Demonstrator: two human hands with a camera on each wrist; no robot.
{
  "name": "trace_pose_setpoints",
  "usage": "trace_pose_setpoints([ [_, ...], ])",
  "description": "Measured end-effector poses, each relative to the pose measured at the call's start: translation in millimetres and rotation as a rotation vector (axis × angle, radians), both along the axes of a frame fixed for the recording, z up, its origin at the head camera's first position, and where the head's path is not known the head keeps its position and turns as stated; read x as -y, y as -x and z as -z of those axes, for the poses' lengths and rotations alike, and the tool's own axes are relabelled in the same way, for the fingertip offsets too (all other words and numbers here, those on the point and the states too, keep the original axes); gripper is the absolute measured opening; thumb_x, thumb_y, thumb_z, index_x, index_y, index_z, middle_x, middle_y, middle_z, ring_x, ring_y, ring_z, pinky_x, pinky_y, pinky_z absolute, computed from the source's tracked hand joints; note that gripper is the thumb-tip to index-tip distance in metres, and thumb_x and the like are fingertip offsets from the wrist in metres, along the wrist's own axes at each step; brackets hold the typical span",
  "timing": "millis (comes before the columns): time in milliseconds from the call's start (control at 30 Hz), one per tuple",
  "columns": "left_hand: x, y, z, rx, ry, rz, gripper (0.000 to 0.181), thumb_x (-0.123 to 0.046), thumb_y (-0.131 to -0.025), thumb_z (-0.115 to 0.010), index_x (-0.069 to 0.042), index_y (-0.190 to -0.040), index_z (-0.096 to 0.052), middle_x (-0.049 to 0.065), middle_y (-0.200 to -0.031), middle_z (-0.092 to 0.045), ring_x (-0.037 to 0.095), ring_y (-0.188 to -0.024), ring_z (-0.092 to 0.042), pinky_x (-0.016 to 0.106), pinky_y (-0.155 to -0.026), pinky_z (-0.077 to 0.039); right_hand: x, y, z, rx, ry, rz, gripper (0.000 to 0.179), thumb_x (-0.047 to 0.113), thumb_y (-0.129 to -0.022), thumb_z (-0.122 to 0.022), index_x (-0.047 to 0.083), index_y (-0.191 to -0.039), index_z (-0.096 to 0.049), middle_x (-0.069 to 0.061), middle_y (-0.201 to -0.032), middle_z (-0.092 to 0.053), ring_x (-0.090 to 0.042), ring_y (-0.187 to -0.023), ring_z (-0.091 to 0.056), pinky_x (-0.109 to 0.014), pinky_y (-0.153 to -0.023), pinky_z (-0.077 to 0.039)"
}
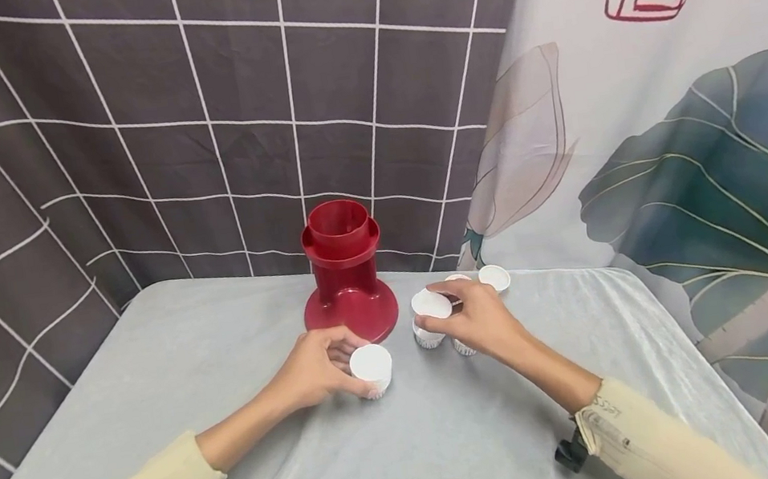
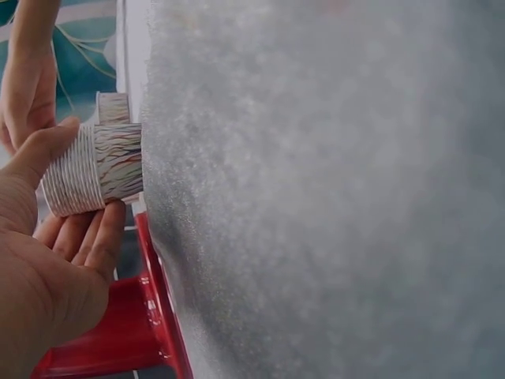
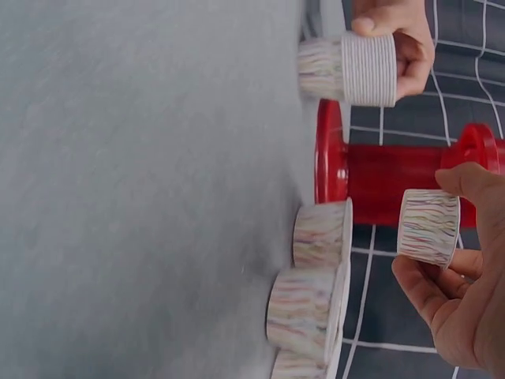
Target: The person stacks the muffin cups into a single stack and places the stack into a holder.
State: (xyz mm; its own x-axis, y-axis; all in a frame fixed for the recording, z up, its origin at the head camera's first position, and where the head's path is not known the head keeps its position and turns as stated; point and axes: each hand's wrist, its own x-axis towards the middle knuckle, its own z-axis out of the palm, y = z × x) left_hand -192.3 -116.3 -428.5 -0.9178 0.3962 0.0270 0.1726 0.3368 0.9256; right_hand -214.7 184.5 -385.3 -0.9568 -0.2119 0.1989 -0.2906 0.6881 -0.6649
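My left hand [image 1: 317, 370] grips a stack of nested paper cups [image 1: 370, 364], thumb on one side and fingers on the other. White ridged rims fill the upper part of the stack [image 2: 99, 170], with a streaky coloured pattern below and its base right at the tabletop. Between thumb and fingertips, my right hand [image 1: 480, 320] pinches a single paper cup [image 3: 429, 227] with the same streaks, raised above the table. Below and beside that hand, several more paper cups [image 3: 304, 312] stand upright in a group, partly hidden by it in the head view.
A glossy red stand [image 1: 347, 277] with a round base and open cylindrical top stands behind the hands, near the table's back edge. A pale cloth covers the table [image 1: 385, 466]. Dark gridded fabric [image 1: 244, 120] hangs behind, and a leaf-printed curtain [image 1: 696, 174] to the right.
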Motion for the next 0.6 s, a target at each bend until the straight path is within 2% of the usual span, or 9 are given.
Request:
trace_pose_setpoints([
  [367,-0.6,-0.2,-0.2,-0.001,0.002,-0.008,0.052,-0.012,-0.072,-0.108,-0.006,-0.117,-0.082,0.008,-0.106,-0.082,0.018,-0.091,-0.082,0.030,-0.087,-0.071,23,-6.3,0.6,0.005,0.078,-0.087,0.049,0.030,-0.091,-0.093,0.007,-0.133,-0.082,-0.011,-0.123,-0.084,-0.020,-0.096,-0.083,-0.033,-0.086,-0.070],
  [600,1.6,-2.1,2.5,0.012,-0.008,-0.024,0.052,-0.014,-0.074,-0.107,-0.007,-0.120,-0.083,0.009,-0.108,-0.084,0.020,-0.094,-0.083,0.027,-0.087,-0.070,36,-15.0,-1.8,-0.015,0.078,-0.149,0.049,0.031,-0.091,-0.093,0.009,-0.134,-0.082,-0.009,-0.126,-0.084,-0.021,-0.105,-0.080,-0.041,-0.093,-0.071],
])
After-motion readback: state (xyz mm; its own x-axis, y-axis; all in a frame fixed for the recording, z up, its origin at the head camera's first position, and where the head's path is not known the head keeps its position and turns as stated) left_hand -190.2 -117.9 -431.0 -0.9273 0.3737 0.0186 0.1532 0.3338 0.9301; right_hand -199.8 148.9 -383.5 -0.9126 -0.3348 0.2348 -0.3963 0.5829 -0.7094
